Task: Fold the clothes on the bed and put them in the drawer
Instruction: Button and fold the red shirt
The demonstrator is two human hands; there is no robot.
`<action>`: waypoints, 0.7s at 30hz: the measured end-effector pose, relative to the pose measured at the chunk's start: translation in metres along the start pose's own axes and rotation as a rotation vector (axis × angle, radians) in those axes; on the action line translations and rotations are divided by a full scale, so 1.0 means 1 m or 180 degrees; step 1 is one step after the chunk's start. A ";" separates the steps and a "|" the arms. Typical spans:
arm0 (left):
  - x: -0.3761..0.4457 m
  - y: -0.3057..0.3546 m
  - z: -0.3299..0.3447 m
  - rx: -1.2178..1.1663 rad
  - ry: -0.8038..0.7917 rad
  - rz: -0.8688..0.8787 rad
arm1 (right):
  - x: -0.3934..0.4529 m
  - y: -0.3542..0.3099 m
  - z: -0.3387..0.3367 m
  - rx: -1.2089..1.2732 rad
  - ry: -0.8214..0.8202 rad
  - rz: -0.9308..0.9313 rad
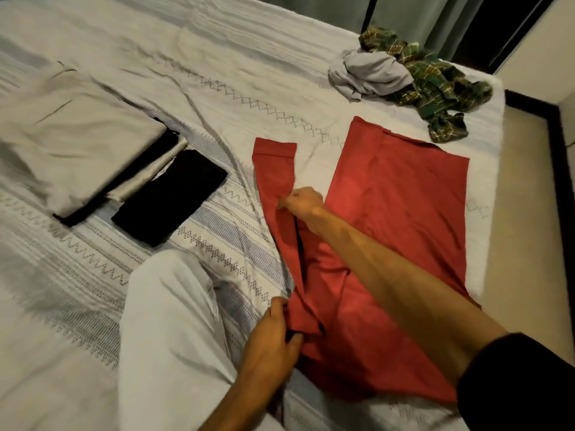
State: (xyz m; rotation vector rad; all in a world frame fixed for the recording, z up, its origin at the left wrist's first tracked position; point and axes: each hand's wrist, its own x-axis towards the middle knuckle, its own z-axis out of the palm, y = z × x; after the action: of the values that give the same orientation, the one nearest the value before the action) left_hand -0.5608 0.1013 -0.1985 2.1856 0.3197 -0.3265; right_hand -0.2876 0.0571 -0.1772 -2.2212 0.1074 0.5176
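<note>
The red shirt [395, 213] lies flat, long axis toward twelve o'clock; the left hand [273, 334] and right hand [303, 202] pinch its sleeve [273, 169].

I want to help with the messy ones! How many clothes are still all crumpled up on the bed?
2. A grey garment and a green plaid shirt lie bunched together at the bed's far right corner, beyond the red garment. More could be hidden underneath them.
</note>
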 end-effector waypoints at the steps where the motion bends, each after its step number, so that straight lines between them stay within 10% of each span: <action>1: -0.003 0.000 -0.003 -0.0118 0.0047 0.0094 | -0.007 -0.001 -0.002 0.0033 0.0217 -0.0090; 12: -0.013 -0.015 -0.011 0.0195 0.0091 0.0642 | -0.131 0.063 -0.107 -0.0501 0.1936 -0.0710; 17: -0.017 -0.013 -0.005 0.0353 0.0117 0.0676 | -0.215 0.163 -0.126 0.2920 0.3433 0.0603; 21: -0.017 -0.006 -0.005 0.0556 0.0195 0.0612 | -0.257 0.249 -0.122 0.5298 0.2376 0.1489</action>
State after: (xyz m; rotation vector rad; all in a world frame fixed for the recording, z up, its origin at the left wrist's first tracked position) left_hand -0.5777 0.1069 -0.1940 2.3798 0.1159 -0.1863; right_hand -0.5433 -0.2214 -0.1832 -0.5972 1.0287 -0.2323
